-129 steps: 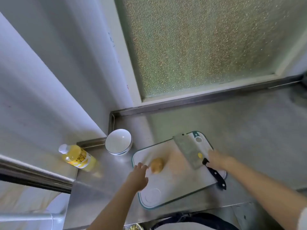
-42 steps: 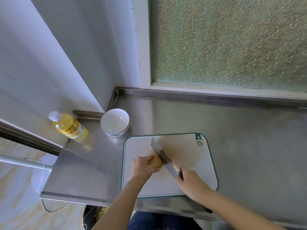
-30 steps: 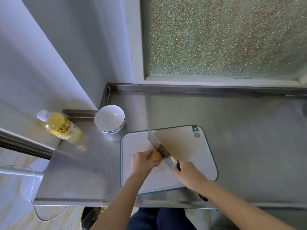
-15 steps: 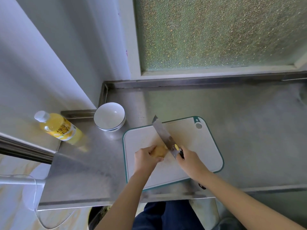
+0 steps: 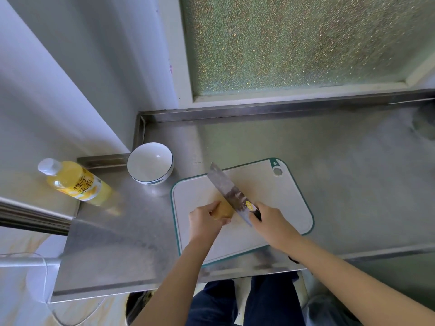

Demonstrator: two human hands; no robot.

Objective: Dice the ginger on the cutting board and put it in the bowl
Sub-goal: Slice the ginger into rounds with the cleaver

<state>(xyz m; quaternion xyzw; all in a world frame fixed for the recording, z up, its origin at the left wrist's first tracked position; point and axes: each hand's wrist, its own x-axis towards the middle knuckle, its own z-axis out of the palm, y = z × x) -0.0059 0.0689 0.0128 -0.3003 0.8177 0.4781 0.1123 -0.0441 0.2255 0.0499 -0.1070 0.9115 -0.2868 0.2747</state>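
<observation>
We are at the slicing step: no diced pieces show on the board (image 5: 282,203), and the bowl (image 5: 150,161) is empty. The ginger (image 5: 224,209) lies on the board's left half, near the tabletop's (image 5: 353,175) front edge. Our left hand (image 5: 203,223) pins it down, fingers (image 5: 213,205) curled over it. Our right hand (image 5: 270,223) is clenched round the handle of the knife (image 5: 229,191), whose blade is set at the ginger's bare end. The ginger's long axis seems to run left to right along the front edge, free end pointing right at the blade, though the hand hides most of it. The blade crosses it at a slant, tip towards the back left corner and the bowl. Next, we judge, the knife must press straight down with the left fingers tucked clear, then shift left for another slice.
</observation>
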